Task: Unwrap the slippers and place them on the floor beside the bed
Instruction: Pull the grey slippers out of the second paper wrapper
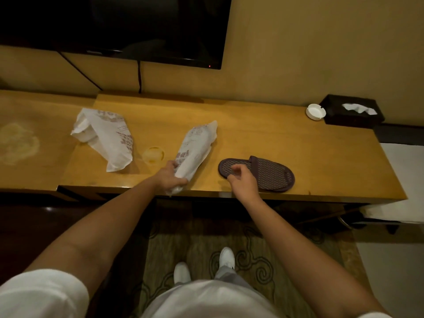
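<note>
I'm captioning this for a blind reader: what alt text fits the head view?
A person's left hand grips a paper-wrapped slipper on a wooden desk, while the right hand hovers, holding nothing, over an unwrapped dark slipper. An empty wrapper lies to the left.

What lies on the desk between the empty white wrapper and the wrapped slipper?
A faint round ring mark on the desk, seen in the head view.

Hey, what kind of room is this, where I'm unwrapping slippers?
Probably a hotel room: a wall-mounted TV above a long wooden desk, with a tissue box, an ashtray and printed paper slipper wrappers of the guest-supply kind.
</note>
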